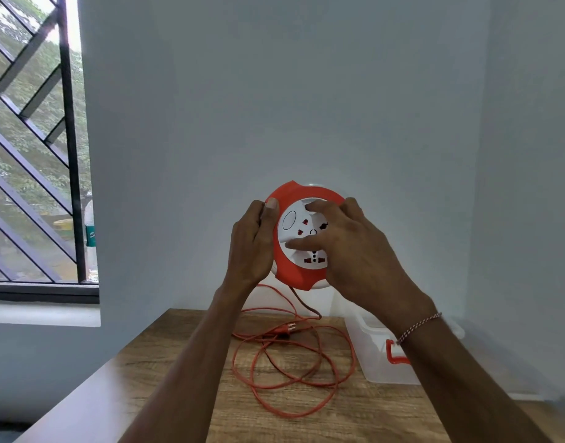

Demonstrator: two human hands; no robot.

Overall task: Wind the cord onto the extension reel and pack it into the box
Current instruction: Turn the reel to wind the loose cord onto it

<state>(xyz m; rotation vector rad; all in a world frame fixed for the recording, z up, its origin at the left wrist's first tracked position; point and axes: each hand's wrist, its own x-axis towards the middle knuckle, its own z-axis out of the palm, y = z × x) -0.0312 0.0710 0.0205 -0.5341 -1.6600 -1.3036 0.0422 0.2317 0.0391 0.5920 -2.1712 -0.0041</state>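
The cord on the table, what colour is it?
Orange; the cord shows best in the head view.

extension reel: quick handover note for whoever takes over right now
Left hand grips the reel by its orange rim, held up over the table. Right hand lies spread on its white socket face.
Cord hangs from the reel into loose loops on the table, plug among them. The clear box stands open to the right.
Done: reel picked up. Left: wind in the cord, put the reel in the box.

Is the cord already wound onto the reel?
No, most of the cord lies in loose loops on the table below the reel.
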